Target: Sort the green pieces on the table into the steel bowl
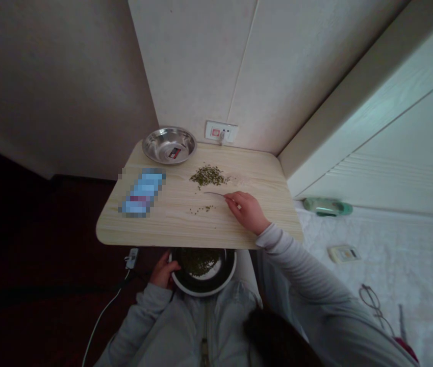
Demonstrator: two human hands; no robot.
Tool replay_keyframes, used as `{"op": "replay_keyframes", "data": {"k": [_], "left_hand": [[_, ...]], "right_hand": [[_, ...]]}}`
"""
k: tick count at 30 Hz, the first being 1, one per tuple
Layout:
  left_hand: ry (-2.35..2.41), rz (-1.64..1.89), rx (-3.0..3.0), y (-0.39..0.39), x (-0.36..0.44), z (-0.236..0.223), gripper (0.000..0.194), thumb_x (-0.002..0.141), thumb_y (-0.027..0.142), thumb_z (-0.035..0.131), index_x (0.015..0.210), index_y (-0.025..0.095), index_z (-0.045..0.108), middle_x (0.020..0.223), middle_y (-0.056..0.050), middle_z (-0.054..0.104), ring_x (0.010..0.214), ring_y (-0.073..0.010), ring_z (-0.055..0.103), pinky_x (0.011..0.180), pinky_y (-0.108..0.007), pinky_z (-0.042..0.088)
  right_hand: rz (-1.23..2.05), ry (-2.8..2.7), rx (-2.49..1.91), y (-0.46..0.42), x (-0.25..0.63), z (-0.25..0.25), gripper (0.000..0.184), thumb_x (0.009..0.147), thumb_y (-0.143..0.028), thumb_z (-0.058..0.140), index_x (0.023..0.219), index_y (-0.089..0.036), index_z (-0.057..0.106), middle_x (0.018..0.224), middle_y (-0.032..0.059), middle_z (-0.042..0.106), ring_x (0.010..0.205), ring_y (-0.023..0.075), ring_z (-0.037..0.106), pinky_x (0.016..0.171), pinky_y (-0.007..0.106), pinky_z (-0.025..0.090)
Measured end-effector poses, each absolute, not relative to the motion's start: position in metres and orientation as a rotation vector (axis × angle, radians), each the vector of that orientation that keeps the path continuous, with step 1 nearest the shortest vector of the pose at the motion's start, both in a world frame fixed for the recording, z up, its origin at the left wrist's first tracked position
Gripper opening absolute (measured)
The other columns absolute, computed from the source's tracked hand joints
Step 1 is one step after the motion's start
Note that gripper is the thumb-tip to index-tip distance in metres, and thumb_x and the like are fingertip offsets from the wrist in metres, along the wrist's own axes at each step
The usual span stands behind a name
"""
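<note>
My left hand [163, 271] grips the left rim of a bowl [203, 293] below the table's front edge, at my lap. Small green beans or seeds [197, 262] lie inside it; the table edge hides its far part. Over the table, my right hand [245, 208] pinches a thin, slightly curved metal utensil [212, 193] pointing left; its exact kind cannot be made out. Just beyond its tip is a loose pile of green beans or seeds [207, 176], with a pale scatter [241, 179] to its right. Several stray ones [202, 209] lie nearer me.
On the wooden table [162, 232] stand a steel bowl [169, 146] at the back left and a blurred phone-like screen [142, 193] at the left. A wall socket [221, 132] sits behind. To the right, a white quilted surface holds a green bottle-like object [327, 206] and glasses [371, 298].
</note>
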State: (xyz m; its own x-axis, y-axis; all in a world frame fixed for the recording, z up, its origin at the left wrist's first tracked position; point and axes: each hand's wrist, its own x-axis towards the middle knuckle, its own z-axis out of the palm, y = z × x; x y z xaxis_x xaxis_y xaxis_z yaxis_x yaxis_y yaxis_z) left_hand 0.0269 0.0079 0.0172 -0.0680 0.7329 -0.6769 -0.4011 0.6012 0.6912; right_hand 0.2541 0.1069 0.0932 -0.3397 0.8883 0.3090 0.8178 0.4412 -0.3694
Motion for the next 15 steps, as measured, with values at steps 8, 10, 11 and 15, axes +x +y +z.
{"op": "replay_keyframes", "data": {"k": [8,10,11,15], "left_hand": [[1.359,0.927,0.354,0.007,0.028,0.015,0.031,0.043,0.010,0.048,0.073,0.016,0.050,0.031,0.011,0.037,0.025,-0.0023,0.022,0.030,-0.018,0.014],[1.366,0.922,0.356,0.008,0.027,0.014,0.034,0.043,0.010,0.049,0.076,0.016,0.050,0.032,0.011,0.038,0.025,-0.0027,0.024,0.030,-0.018,0.015],[1.367,0.919,0.357,0.008,0.026,0.014,0.036,0.043,0.010,0.049,0.078,0.015,0.051,0.032,0.011,0.038,0.026,-0.0029,0.024,0.030,-0.018,0.015],[1.359,0.917,0.358,0.007,0.025,0.016,0.040,0.043,0.010,0.049,0.082,0.015,0.051,0.032,0.011,0.038,0.026,-0.0030,0.024,0.030,-0.018,0.016]], "right_hand": [[0.448,-2.029,-1.523,0.113,0.266,0.087,0.023,0.077,-0.026,0.038,0.090,-0.016,0.055,0.077,0.0033,0.058,0.062,0.0102,0.049,0.060,0.022,0.039],[0.509,-1.996,-1.557,0.116,0.266,0.083,0.023,0.076,-0.026,0.038,0.088,-0.016,0.056,0.075,0.0027,0.058,0.061,0.0099,0.049,0.059,0.021,0.039],[0.539,-1.985,-1.573,0.117,0.265,0.081,0.022,0.076,-0.025,0.038,0.087,-0.016,0.056,0.074,0.0024,0.058,0.061,0.0098,0.049,0.058,0.021,0.039],[0.628,-2.001,-1.575,0.117,0.259,0.078,0.022,0.076,-0.024,0.038,0.085,-0.016,0.056,0.072,0.0019,0.058,0.062,0.0098,0.050,0.059,0.021,0.038]]}}
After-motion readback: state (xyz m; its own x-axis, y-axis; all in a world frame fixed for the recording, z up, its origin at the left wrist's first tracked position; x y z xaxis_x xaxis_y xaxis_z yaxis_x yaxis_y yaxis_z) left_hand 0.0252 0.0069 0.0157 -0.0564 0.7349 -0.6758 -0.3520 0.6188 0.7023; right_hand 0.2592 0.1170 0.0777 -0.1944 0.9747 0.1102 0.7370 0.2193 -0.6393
